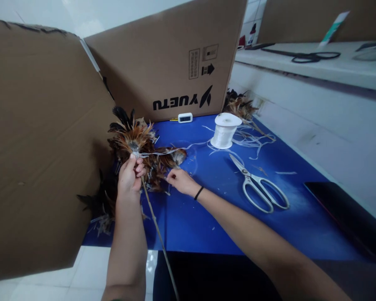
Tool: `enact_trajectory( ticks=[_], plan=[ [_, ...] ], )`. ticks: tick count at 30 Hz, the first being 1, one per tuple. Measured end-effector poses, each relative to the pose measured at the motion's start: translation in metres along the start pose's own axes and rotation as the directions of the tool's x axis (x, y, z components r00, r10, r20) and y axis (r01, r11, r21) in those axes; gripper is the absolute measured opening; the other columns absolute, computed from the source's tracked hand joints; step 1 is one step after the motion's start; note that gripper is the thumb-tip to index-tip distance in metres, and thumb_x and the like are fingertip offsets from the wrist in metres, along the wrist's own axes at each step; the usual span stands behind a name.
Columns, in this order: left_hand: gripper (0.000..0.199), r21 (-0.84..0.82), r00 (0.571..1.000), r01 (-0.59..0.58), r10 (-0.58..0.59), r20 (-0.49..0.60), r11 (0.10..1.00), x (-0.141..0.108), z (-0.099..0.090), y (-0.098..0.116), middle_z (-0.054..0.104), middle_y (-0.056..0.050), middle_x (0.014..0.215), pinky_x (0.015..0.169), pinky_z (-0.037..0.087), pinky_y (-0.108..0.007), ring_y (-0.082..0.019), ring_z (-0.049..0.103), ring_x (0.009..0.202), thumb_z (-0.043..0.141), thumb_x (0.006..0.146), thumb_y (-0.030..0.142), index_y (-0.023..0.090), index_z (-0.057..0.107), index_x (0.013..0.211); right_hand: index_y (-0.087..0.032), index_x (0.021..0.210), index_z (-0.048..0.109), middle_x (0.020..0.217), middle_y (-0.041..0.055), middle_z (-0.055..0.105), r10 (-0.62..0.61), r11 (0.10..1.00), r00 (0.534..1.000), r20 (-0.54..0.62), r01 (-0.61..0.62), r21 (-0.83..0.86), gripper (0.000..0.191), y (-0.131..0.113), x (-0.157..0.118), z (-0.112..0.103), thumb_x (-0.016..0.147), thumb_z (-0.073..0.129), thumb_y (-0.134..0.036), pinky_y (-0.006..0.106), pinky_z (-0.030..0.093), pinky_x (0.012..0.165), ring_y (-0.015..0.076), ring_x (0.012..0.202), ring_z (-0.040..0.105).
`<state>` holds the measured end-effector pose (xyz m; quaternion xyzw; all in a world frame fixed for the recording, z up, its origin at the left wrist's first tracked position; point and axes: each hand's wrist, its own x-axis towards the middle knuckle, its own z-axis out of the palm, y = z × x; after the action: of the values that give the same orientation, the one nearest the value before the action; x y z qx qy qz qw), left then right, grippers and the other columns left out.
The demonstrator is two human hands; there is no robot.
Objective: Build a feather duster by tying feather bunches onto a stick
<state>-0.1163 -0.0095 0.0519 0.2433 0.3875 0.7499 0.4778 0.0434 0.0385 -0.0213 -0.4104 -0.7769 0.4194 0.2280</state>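
Observation:
My left hand [130,172] is closed around the top of a thin stick [157,225], just below a tuft of brown and black feathers [133,136]. Together they look like a feather duster. A white ribbon [163,153] runs from the feather base to a white spool [225,131] standing on the blue table. My right hand [182,180] is beside a loose pile of brown feathers [166,161], thumb and fingers pinched together; whatever is between them is too small to make out. Scissors [258,186] with silver handles lie to the right, blades partly apart.
Tall cardboard panels [163,62] wall off the left and back of the blue table [203,228]. A small white digital device [185,118] lies by the back panel. More feathers [240,104] and ribbon tangles are behind the spool. A black phone-like slab [347,213] lies at the right edge. Black scissors [313,56] rest on a ledge.

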Motion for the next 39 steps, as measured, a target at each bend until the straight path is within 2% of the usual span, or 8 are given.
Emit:
enact_trajectory(
  ticks=[4, 11, 13, 16, 20, 29, 34, 39],
  plan=[
    [0.019, -0.006, 1.0, 0.0, 0.0, 0.003, 1.0, 0.0, -0.002, 0.0, 0.045, 0.003, 0.059, 0.032, 0.024, -0.009, 0.0, 0.034, 0.039, 0.062, 0.08, 0.023, 0.012, 0.05, 0.07, -0.014, 0.071, 0.055, 0.064, 0.0003, 0.064, 0.039, 0.924, 0.985, 0.166, -0.099, 0.37, 0.009, -0.003, 0.0, -0.001, 0.079, 0.053, -0.013, 0.017, 0.04, 0.051, 0.0056, 0.05, 0.053],
    [0.022, 0.001, 1.0, -0.019, 0.019, 0.003, 1.0, -0.001, -0.003, 0.001, 0.045, 0.003, 0.06, 0.033, 0.024, -0.009, 0.0, 0.035, 0.04, 0.063, 0.079, 0.024, 0.013, 0.047, 0.07, -0.014, 0.078, 0.056, 0.062, -0.0021, 0.06, 0.045, 0.821, 0.953, 0.299, -0.206, 0.533, 0.009, -0.003, 0.0, -0.009, 0.072, 0.062, -0.01, 0.015, 0.034, 0.042, 0.0076, 0.052, 0.057],
    [0.021, -0.005, 1.0, -0.017, 0.017, 0.004, 1.0, -0.001, -0.003, 0.002, 0.045, 0.003, 0.06, 0.033, 0.024, -0.009, 0.001, 0.035, 0.04, 0.062, 0.079, 0.023, 0.012, 0.047, 0.071, -0.014, 0.086, 0.059, 0.063, -0.0021, 0.061, 0.018, 0.866, 0.951, 0.309, -0.17, 0.471, 0.017, 0.001, 0.001, -0.013, 0.07, 0.064, -0.012, 0.017, 0.038, 0.045, 0.0091, 0.055, 0.058],
    [0.021, -0.007, 1.0, -0.018, 0.018, -0.003, 1.0, -0.001, -0.003, 0.001, 0.045, 0.003, 0.06, 0.032, 0.023, -0.009, 0.001, 0.035, 0.039, 0.062, 0.079, 0.023, 0.012, 0.047, 0.07, -0.014, 0.087, 0.065, 0.073, 0.0019, 0.066, -0.086, 0.981, 0.97, 0.226, 0.043, 0.188, 0.019, 0.001, 0.005, -0.015, 0.069, 0.068, -0.017, 0.023, 0.044, 0.059, 0.0119, 0.065, 0.061],
    [0.02, -0.012, 1.0, -0.016, 0.016, -0.004, 1.0, 0.0, -0.003, 0.001, 0.046, 0.003, 0.059, 0.032, 0.023, -0.009, 0.0, 0.035, 0.039, 0.059, 0.082, 0.021, 0.012, 0.047, 0.069, -0.02, 0.088, 0.069, 0.09, 0.0045, 0.069, -0.247, 0.945, 0.968, 0.035, 0.249, -0.212, 0.016, -0.012, 0.02, -0.003, 0.077, 0.058, -0.019, 0.026, 0.043, 0.075, 0.0169, 0.084, 0.063],
    [0.019, -0.013, 0.999, -0.024, 0.023, -0.033, 1.0, -0.003, -0.002, 0.006, 0.046, 0.003, 0.059, 0.032, 0.024, -0.008, 0.001, 0.035, 0.038, 0.059, 0.082, 0.021, 0.012, 0.047, 0.07, -0.015, 0.1, 0.067, 0.098, 0.0168, 0.068, 0.026, 0.902, 0.996, -0.083, -0.059, -0.427, 0.053, -0.041, 0.053, 0.036, 0.073, 0.056, -0.059, 0.033, 0.046, 0.075, 0.0276, 0.093, 0.063],
    [0.019, -0.009, 0.999, -0.022, 0.022, -0.025, 1.0, -0.003, -0.003, 0.007, 0.045, 0.004, 0.058, 0.031, 0.023, -0.008, 0.0, 0.034, 0.038, 0.06, 0.081, 0.022, 0.013, 0.047, 0.07, -0.014, 0.097, 0.068, 0.099, 0.0175, 0.068, 0.095, 0.908, 0.993, -0.064, -0.113, -0.403, 0.036, -0.045, 0.063, 0.041, 0.072, 0.061, -0.04, 0.033, 0.047, 0.075, 0.0282, 0.094, 0.064],
    [0.02, -0.016, 0.999, -0.036, 0.036, -0.011, 0.999, -0.002, -0.005, 0.006, 0.046, 0.003, 0.059, 0.031, 0.023, -0.008, 0.0, 0.035, 0.038, 0.062, 0.08, 0.023, 0.013, 0.047, 0.07, -0.018, 0.093, 0.069, 0.099, 0.0101, 0.069, 0.113, 0.963, 0.992, 0.047, -0.097, -0.252, 0.027, -0.034, 0.069, 0.018, 0.074, 0.061, -0.035, 0.026, 0.047, 0.072, 0.0226, 0.093, 0.064]
  ],
)
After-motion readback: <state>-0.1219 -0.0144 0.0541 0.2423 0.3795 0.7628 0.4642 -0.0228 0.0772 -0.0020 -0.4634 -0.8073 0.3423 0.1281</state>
